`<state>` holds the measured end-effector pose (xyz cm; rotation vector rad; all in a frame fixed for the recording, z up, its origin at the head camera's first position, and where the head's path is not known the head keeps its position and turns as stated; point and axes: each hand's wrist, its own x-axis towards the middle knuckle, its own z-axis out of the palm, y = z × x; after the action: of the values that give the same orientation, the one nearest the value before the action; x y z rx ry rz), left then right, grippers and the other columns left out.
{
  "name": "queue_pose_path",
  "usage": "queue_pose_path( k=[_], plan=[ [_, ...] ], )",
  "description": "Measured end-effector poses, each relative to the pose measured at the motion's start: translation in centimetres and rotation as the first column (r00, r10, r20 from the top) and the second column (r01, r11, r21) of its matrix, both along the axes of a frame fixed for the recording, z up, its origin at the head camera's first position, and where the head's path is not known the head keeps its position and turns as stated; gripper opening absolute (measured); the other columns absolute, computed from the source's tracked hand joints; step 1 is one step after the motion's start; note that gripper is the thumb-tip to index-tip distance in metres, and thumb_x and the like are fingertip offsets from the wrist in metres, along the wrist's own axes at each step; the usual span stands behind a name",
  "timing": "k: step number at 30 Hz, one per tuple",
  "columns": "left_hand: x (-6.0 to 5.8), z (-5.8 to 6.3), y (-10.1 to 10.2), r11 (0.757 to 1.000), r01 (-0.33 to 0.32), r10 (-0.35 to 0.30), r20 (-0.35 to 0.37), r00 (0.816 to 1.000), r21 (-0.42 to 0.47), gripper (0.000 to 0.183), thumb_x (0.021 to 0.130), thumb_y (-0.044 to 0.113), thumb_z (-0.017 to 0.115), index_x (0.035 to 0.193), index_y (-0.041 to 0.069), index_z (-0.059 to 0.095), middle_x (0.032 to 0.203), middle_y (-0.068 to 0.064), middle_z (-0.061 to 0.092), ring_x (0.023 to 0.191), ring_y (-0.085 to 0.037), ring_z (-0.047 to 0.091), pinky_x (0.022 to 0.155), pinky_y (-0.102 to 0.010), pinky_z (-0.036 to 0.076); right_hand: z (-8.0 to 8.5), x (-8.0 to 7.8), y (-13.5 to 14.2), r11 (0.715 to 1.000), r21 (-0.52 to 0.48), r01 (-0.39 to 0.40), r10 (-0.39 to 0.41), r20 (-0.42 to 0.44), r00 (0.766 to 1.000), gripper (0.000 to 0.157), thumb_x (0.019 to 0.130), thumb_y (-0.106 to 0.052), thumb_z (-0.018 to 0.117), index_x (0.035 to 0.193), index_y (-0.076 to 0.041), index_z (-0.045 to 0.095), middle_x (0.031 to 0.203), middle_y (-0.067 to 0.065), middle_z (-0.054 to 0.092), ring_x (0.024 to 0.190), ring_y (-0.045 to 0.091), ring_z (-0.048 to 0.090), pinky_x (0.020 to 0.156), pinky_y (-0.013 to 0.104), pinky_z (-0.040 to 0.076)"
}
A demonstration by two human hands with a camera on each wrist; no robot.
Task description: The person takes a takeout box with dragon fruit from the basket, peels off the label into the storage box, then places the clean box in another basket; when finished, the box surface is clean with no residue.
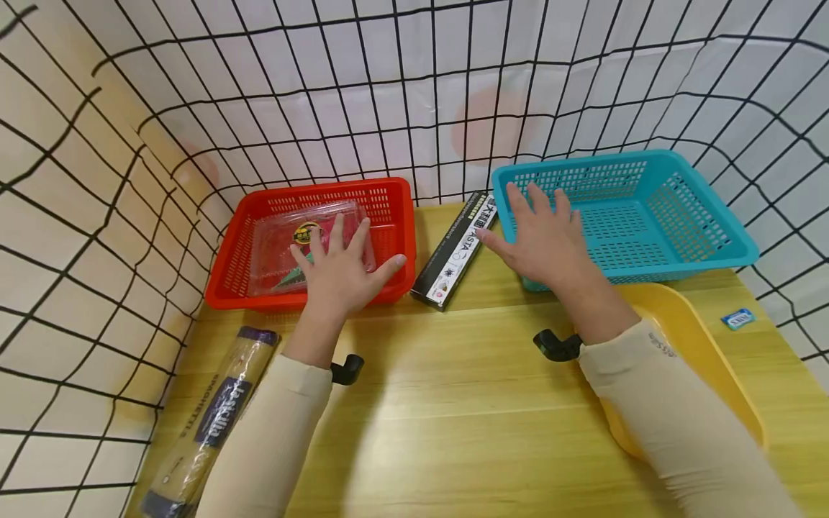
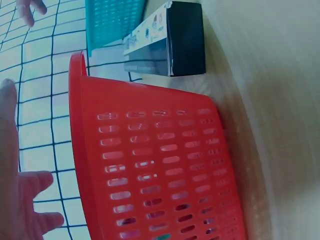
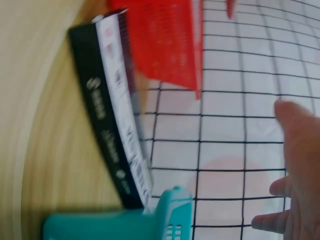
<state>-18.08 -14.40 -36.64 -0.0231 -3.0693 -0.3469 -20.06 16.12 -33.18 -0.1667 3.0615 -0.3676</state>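
"What lies closest to the lens?"

"A spaghetti packet (image 1: 223,410), at left on the bench (image 1: 440,403), and a yellow tray (image 1: 696,334), at right beneath the right sleeve (image 1: 673,410)."

"And the hands?"

"Both are spread wide, gripping nothing: the left hand (image 1: 343,270) above the red basket (image 1: 388,205), where a clear container (image 1: 275,244) sits, the right hand (image 1: 547,234) over the left side of the teal basket (image 1: 622,230)."

"Why that arrangement?"

"The baskets flank a black-and-white pasta box (image 1: 456,252), perhaps so each is within reach of one hand. The container probably lies flat for steadiness."

"What escapes the eye?"

"The sleeve covers part of the tray; the left hand masks some of the container, its contents unclear. Wrist views crop both hands and blur the box's lettering. Farthest back, behind a black wire grid (image 1: 435,75), pale round patches defy identification."
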Motion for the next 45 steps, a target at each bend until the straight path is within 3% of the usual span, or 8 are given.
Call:
queue_pose_path(
  k=[7, 14, 19, 28, 31, 37, 41, 45],
  plan=[
    [1.6, -0.8, -1.2, 0.992, -0.041, 0.057, -0.136, 0.989, 0.115, 0.084, 0.093, 0.077, 0.039, 0.159, 0.025, 0.035, 0.165, -0.016, 0.032, 0.148, -0.049, 0.028, 0.117, -0.079, 0.004, 0.4, 1.4, -1.1, 0.983, -0.183, -0.024, 0.007, -0.096, 0.995, 0.089, 0.099, -0.067, 0.043, 0.165, -0.014, 0.014, 0.168, 0.023, 0.023, 0.154, 0.048, 0.019, 0.123, 0.066, 0.02],
    [3.3, -1.7, -1.8, 0.966, -0.086, 0.154, -0.275, 0.949, 0.246, 0.072, 0.098, 0.067, 0.041, 0.152, 0.02, 0.048, 0.155, -0.016, 0.047, 0.143, -0.046, 0.037, 0.117, -0.079, 0.008, -0.8, 2.8, -2.4, 0.945, -0.326, -0.03, -0.024, -0.161, 0.987, 0.074, 0.102, -0.051, 0.052, 0.16, -0.011, 0.032, 0.162, 0.02, 0.038, 0.15, 0.045, 0.032, 0.121, 0.063, 0.028],
    [4.8, -2.7, -1.6, 0.925, -0.096, 0.243, -0.381, 0.892, 0.367, 0.06, 0.101, 0.056, 0.047, 0.142, 0.015, 0.058, 0.147, -0.015, 0.054, 0.139, -0.043, 0.039, 0.118, -0.077, 0.007, -1.8, 3.9, -3.3, 0.912, -0.41, -0.014, -0.063, -0.173, 0.983, 0.068, 0.102, -0.05, 0.051, 0.158, -0.013, 0.037, 0.159, 0.019, 0.043, 0.148, 0.043, 0.036, 0.119, 0.064, 0.032],
    [6.4, -5.8, -1.7, 0.825, -0.136, 0.44, -0.471, 0.765, 0.549, 0.043, 0.101, 0.041, 0.055, 0.127, 0.008, 0.067, 0.146, -0.018, 0.052, 0.146, -0.044, 0.023, 0.118, -0.074, -0.002, -4.3, 5.0, -4.7, 0.767, -0.639, -0.049, -0.07, -0.159, 0.985, 0.053, 0.102, -0.037, 0.056, 0.148, -0.011, 0.05, 0.149, 0.013, 0.053, 0.132, 0.036, 0.054, 0.108, 0.053, 0.049],
    [6.6, -6.7, -1.7, 0.759, -0.139, 0.516, -0.458, 0.724, 0.636, 0.039, 0.1, 0.037, 0.058, 0.125, 0.008, 0.066, 0.149, -0.019, 0.045, 0.147, -0.042, 0.017, 0.121, -0.065, 0.004, -5.0, 5.5, -5.5, 0.728, -0.681, -0.077, -0.052, -0.167, 0.985, 0.049, 0.102, -0.031, 0.057, 0.145, -0.008, 0.052, 0.147, 0.013, 0.055, 0.134, 0.032, 0.053, 0.108, 0.051, 0.051],
    [6.7, -7.7, -1.3, 0.546, -0.205, 0.692, -0.299, 0.657, 0.812, 0.044, 0.098, 0.038, 0.062, 0.136, 0.016, 0.058, 0.16, -0.013, 0.022, 0.147, -0.029, 0.009, 0.12, -0.054, 0.022, -6.1, 6.6, -7.7, 0.656, -0.738, -0.157, 0.016, -0.194, 0.981, 0.043, 0.102, -0.024, 0.059, 0.141, -0.008, 0.055, 0.141, 0.012, 0.059, 0.13, 0.032, 0.056, 0.107, 0.048, 0.052],
    [6.3, -8.3, -1.0, 0.419, -0.234, 0.761, -0.199, 0.618, 0.877, 0.051, 0.097, 0.039, 0.064, 0.143, 0.02, 0.053, 0.167, -0.011, 0.009, 0.153, -0.029, 0.004, 0.125, -0.053, 0.02, -6.6, 7.2, -9.3, 0.6, -0.773, -0.206, 0.067, -0.208, 0.976, 0.042, 0.102, -0.022, 0.059, 0.142, -0.011, 0.054, 0.139, 0.011, 0.058, 0.129, 0.031, 0.057, 0.108, 0.046, 0.052],
    [5.5, -8.9, -0.7, 0.305, -0.19, 0.803, -0.144, 0.578, 0.933, 0.057, 0.097, 0.039, 0.066, 0.148, 0.019, 0.049, 0.169, -0.013, 0.003, 0.157, -0.03, 0.002, 0.128, -0.051, 0.017, -6.6, 7.4, -10.8, 0.556, -0.793, -0.25, 0.117, -0.223, 0.968, 0.044, 0.101, -0.023, 0.059, 0.143, -0.012, 0.053, 0.141, 0.01, 0.057, 0.13, 0.028, 0.057, 0.109, 0.045, 0.052]
  ],
)
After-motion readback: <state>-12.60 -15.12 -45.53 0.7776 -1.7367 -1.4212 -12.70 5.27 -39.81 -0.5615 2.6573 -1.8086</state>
